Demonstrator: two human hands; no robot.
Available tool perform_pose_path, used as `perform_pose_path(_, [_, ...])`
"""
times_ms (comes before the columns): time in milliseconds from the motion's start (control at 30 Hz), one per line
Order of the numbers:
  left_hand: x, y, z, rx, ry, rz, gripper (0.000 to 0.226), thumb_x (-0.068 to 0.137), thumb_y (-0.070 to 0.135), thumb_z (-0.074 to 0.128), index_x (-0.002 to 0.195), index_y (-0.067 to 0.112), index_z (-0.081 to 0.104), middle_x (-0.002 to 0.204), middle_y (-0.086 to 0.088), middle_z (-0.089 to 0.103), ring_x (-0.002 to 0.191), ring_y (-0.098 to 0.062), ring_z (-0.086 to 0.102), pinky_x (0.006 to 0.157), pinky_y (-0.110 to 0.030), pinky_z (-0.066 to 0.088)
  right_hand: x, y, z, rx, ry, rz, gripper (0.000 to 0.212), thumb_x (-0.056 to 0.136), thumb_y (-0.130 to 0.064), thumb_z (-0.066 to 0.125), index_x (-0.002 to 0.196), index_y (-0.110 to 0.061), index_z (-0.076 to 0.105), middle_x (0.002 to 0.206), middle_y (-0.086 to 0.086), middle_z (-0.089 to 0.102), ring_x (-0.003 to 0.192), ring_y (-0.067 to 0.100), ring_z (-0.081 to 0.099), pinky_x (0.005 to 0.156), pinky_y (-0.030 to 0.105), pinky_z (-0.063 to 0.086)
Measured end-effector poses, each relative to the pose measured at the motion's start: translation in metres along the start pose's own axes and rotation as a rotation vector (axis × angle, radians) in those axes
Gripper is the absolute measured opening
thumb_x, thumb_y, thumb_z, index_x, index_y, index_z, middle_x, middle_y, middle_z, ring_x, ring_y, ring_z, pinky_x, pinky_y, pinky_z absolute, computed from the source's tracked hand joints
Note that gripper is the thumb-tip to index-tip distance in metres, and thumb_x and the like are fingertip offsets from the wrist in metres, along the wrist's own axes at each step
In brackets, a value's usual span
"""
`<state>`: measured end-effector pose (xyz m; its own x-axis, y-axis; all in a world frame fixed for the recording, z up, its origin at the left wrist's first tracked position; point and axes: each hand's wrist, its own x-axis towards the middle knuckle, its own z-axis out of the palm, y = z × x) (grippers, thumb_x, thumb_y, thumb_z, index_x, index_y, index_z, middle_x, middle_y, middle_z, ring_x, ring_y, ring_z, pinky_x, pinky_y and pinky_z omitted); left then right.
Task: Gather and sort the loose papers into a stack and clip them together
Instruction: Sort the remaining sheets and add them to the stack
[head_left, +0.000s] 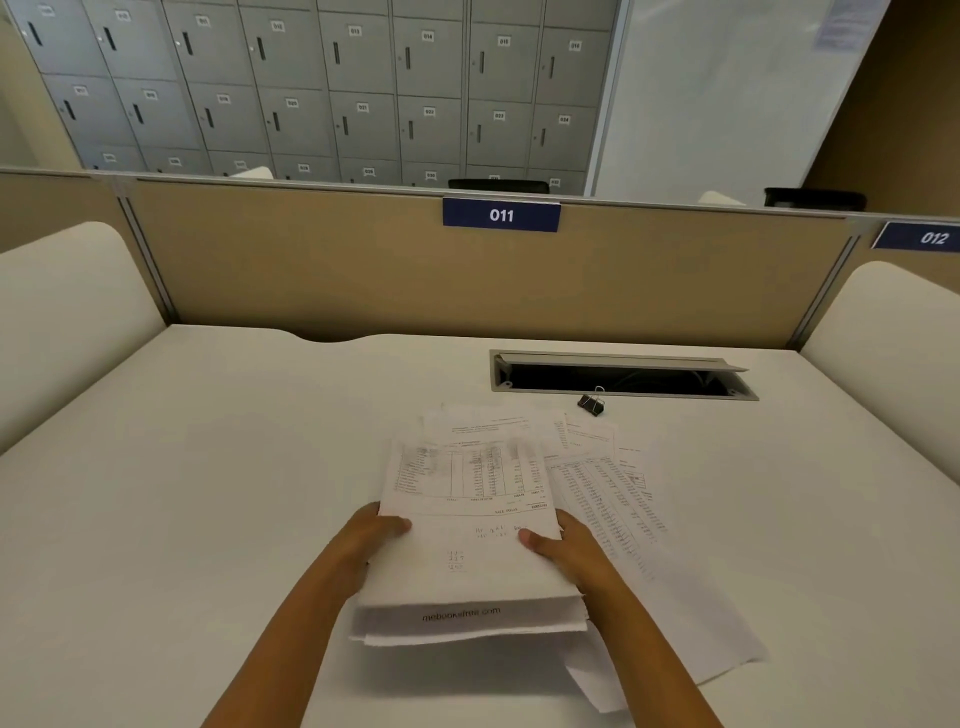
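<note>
Head view looks forward and down, close over the desk (208, 467).

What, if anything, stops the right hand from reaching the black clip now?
Probably nothing on the desk, so yes, it looks reachable. The clip lies just beyond the loose sheets, with only flat paper between. But the right hand grips the stack, so it must let go first.

Matt paper stack (467, 519), smooth desk (208, 467)

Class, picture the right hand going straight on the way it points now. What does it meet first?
The right hand points forward and inward, straight into the paper stack it grips. Past that, it would probably meet the loose sheets, though depth is unclear.
</note>
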<state>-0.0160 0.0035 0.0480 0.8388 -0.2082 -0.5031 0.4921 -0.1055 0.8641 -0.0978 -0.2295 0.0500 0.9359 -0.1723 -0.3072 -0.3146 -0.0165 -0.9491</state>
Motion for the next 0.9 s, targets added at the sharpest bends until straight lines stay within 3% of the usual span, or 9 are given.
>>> perform_pose_path(133, [-0.004,-0.002,-0.003,0.114,-0.047,-0.014,0.039,0.089,0.005,0.053,0.127,0.011,0.049,0.120,-0.012,0.061,0.099,-0.031,0.062,0.088,-0.045,0.051,-0.007,-0.007,0.002,0.129,-0.129,0.107,0.023,0.086,-0.014,0.064,0.101,-0.030,0.056,0.098,-0.008,0.066,0.087,0.011,0.065,0.058,0.017,0.054])
perform_pose_path(233, [-0.005,0.003,-0.007,0.151,0.057,0.030,0.042,0.087,0.008,0.057,0.128,0.010,0.047,0.126,-0.013,0.059,0.102,-0.033,0.061,0.091,-0.046,0.050,-0.012,-0.010,0.002,0.195,-0.225,0.170,0.035,0.080,-0.004,0.067,0.102,-0.029,0.056,0.099,-0.006,0.068,0.093,0.017,0.065,0.066,0.025,0.056])
perform_pose_path(333, [-0.008,0.006,-0.008,0.130,0.142,0.106,0.044,0.086,0.006,0.058,0.128,0.010,0.046,0.126,-0.014,0.057,0.102,-0.032,0.059,0.088,-0.043,0.050,-0.020,-0.011,0.005,0.124,-0.268,0.178,0.036,0.077,-0.003,0.071,0.098,-0.029,0.056,0.098,-0.010,0.065,0.092,0.011,0.061,0.066,0.019,0.051])
perform_pose_path(400, [-0.009,0.006,-0.006,0.126,0.183,0.136,0.046,0.085,0.006,0.060,0.129,0.010,0.045,0.127,-0.013,0.056,0.100,-0.031,0.058,0.085,-0.041,0.049,-0.022,-0.005,0.008,0.090,-0.247,0.170,0.036,0.077,-0.004,0.071,0.097,-0.028,0.054,0.102,-0.010,0.062,0.090,0.007,0.056,0.070,0.016,0.048])
perform_pose_path(500, [-0.009,0.004,-0.005,0.105,0.192,0.118,0.049,0.083,0.005,0.063,0.128,0.010,0.044,0.129,-0.015,0.054,0.102,-0.034,0.058,0.087,-0.045,0.050,-0.024,0.008,0.013,-0.009,-0.148,0.111,0.048,0.077,-0.005,0.071,0.110,-0.026,0.043,0.114,-0.005,0.053,0.097,0.011,0.050,0.091,0.026,0.041])
perform_pose_path(667, [-0.016,-0.002,-0.002,0.231,0.091,0.071,0.062,0.081,0.019,0.067,0.135,0.014,0.035,0.133,-0.011,0.050,0.109,-0.032,0.056,0.093,-0.046,0.048,-0.024,0.022,0.020,-0.028,0.049,0.065,0.065,0.076,-0.008,0.073,0.130,-0.015,0.039,0.124,0.000,0.052,0.104,0.014,0.045,0.098,0.032,0.040])
perform_pose_path(767, [-0.024,-0.006,0.003,0.361,0.111,0.127,0.066,0.083,0.022,0.065,0.138,0.014,0.029,0.138,-0.010,0.044,0.118,-0.031,0.049,0.097,-0.042,0.043,-0.022,0.027,0.025,-0.035,0.096,0.062,0.069,0.076,-0.010,0.073,0.134,-0.014,0.036,0.133,0.007,0.050,0.108,0.015,0.046,0.102,0.038,0.040])
perform_pose_path(900, [-0.034,0.000,0.012,0.476,0.217,0.339,0.068,0.085,0.024,0.062,0.141,0.014,0.025,0.142,-0.010,0.042,0.124,-0.032,0.046,0.102,-0.042,0.039,-0.024,0.017,0.031,-0.068,0.152,-0.061,0.065,0.080,-0.014,0.071,0.133,-0.020,0.035,0.124,-0.002,0.050,0.116,0.017,0.048,0.101,0.036,0.040])
